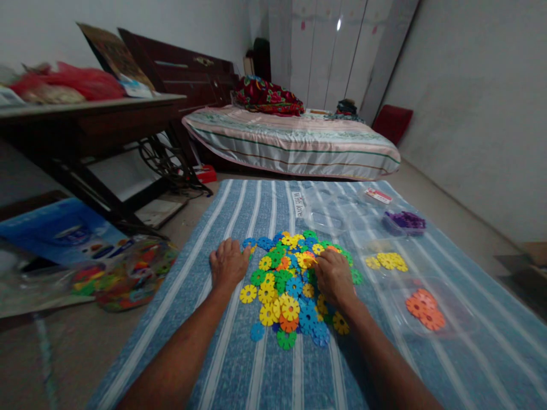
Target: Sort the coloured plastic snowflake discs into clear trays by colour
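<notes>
A loose pile of plastic snowflake discs [294,286] in yellow, green, blue and orange lies on the striped cloth. My left hand [228,263] rests on the cloth at the pile's left edge, fingers loosely spread, its thumb near a blue disc [249,242]. On the right side of the pile, my right hand [335,276] bends down with its fingers pinched at a yellow snowflake disc [306,261]. The right fingertips are partly hidden by the hand.
Right of the pile stand clear plastic boxes holding orange discs [426,309], yellow discs [387,261] and purple pieces [405,220]. A clear lid [325,221] lies behind the pile. Bags of colourful pieces [132,273] sit left of the table, below a sewing-machine stand [166,159].
</notes>
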Demonstrator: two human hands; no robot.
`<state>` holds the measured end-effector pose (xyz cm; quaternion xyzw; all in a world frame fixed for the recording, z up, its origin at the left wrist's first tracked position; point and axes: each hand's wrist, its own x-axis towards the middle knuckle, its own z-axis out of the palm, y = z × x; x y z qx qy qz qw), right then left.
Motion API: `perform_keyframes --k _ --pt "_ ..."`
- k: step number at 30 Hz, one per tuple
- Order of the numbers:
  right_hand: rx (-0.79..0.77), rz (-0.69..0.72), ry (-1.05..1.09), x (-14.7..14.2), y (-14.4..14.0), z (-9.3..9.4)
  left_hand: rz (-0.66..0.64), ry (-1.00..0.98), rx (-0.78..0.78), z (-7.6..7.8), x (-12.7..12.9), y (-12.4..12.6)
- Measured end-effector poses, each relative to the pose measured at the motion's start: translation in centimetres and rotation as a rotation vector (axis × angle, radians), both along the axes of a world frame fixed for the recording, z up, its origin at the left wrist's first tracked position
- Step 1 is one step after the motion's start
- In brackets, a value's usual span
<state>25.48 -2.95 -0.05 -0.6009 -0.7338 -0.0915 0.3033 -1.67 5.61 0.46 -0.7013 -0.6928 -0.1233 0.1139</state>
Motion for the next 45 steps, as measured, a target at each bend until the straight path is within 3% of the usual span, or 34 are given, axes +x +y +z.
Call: perform_keyframes --k 4,9,11,14,19,25,33,38,42,45 --pt "0.133 -0.035 0.092 2.5 -0.9 1.6 0.008 -0.002 -0.020 0.4 0.2 -0.2" --pt "0.315 -0.432 0.069 8.1 -2.2 3.9 0.021 -0.005 -0.037 0.2 0.2 0.0" --pt "0.329 -0.513 0.056 8.9 -2.5 4.0 0.018 -0.005 -0.029 0.0 0.2 0.1" --pt "0.263 -0.387 0.065 7.2 -2.4 3.2 0.019 -0.002 -0.018 -0.1 0.2 0.1" --pt "0.048 -0.073 -0.006 0.8 -1.0 1.1 0.016 0.005 -0.013 0.3 0.3 -0.2" --pt "-0.126 -0.119 -0.065 -2.5 0.3 0.6 0.020 0.015 -0.021 0.5 0.4 -0.2" --pt "0.001 -0.085 -0.008 -2.6 0.2 -0.5 0.041 0.011 -0.030 0.2 0.4 -0.1" --pt "0.135 0.001 0.074 -1.6 -0.3 0.2 0.034 0.013 -0.028 0.4 0.5 -0.1" --pt "0.218 -0.004 0.106 0.6 -1.2 1.4 0.034 -0.005 -0.019 0.1 0.4 0.1" --pt "0.257 -0.086 0.090 3.7 -2.0 2.5 0.035 -0.009 -0.012 -0.2 0.3 0.2"
